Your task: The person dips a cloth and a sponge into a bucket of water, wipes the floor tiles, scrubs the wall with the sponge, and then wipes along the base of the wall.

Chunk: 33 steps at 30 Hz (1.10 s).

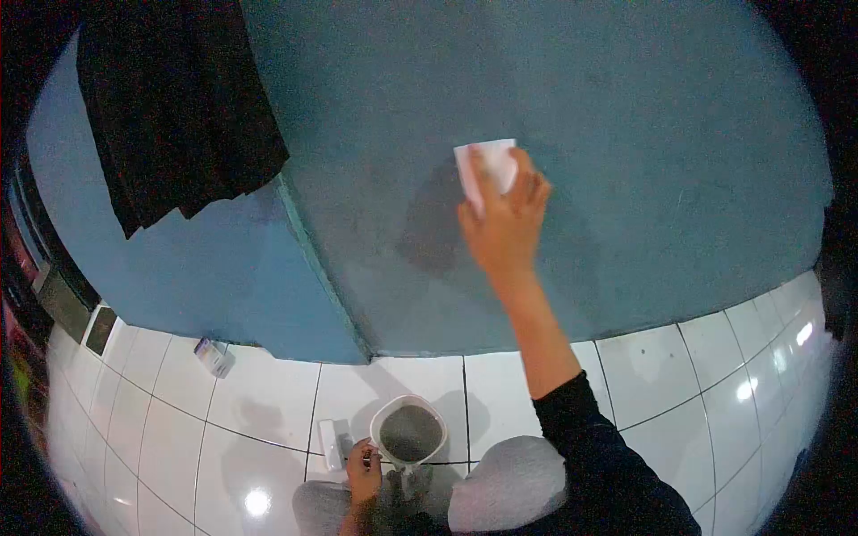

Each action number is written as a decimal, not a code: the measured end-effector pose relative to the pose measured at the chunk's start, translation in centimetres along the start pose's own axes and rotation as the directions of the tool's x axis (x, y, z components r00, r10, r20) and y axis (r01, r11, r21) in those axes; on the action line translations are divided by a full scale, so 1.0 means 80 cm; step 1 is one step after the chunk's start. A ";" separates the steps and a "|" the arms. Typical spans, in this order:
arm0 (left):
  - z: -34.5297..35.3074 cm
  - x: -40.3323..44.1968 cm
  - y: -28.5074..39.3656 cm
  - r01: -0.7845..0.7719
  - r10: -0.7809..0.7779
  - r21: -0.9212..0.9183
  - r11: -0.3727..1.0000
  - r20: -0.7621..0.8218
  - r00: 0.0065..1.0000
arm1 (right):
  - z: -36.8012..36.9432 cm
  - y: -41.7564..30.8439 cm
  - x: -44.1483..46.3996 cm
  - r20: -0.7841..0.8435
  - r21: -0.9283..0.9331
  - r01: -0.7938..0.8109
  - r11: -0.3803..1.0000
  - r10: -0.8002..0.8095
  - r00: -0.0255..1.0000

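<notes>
High on the blue-grey wall [643, 179], my right hand [509, 223] presses a white rectangular block [498, 159], sponge-like in look, flat to the surface. The fingers spread over the block's face and edges and are slightly blurred. Low down, my left hand [364, 471] has its fingers curled at the left side of a white-rimmed bucket [382, 412]. Whether they grip its rim or something small, I cannot make out. Inside the bucket is something grey. A second white oblong block [330, 445] lies on the floor just left of the bucket.
Black cloth [179, 107] hangs over the wall at upper left. A small printed box [211, 355] sits on the white tiled floor [259, 402] by the wall's foot. My grey-clad knees [509, 482] flank the bucket. A vertical wall edge [313, 250] runs down left of centre.
</notes>
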State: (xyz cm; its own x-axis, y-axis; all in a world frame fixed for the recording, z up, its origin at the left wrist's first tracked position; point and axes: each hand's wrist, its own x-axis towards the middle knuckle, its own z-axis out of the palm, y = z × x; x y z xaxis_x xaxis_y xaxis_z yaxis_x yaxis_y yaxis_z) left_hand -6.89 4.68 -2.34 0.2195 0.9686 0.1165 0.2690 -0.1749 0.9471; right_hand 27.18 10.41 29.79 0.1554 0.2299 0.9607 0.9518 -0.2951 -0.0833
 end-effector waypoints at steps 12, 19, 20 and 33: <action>-0.001 0.001 -0.018 -0.052 0.052 -0.038 0.998 -0.002 0.999 | -0.010 0.019 0.003 0.014 0.036 -0.019 0.999 0.018 1.000; 0.002 0.000 -0.021 -0.068 0.067 0.044 0.997 0.021 0.998 | 0.009 -0.017 -0.004 0.061 0.049 -0.016 0.999 0.013 0.998; 0.002 0.000 -0.029 -0.087 0.087 0.054 0.995 0.017 0.996 | -0.003 -0.002 0.000 0.043 -0.004 -0.023 1.000 0.023 0.999; -0.003 -0.003 -0.008 -0.043 0.042 0.047 0.998 0.020 0.999 | -0.022 0.028 0.005 0.015 -0.032 -0.122 0.992 0.122 0.992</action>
State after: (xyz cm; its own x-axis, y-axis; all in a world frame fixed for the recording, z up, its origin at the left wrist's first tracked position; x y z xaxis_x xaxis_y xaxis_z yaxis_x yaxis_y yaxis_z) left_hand -7.31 4.63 -2.92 0.2492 0.9567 0.1507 0.3029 -0.2248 0.9261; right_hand 28.95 8.22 30.47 0.2746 0.2062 0.9392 0.9167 -0.3509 -0.1910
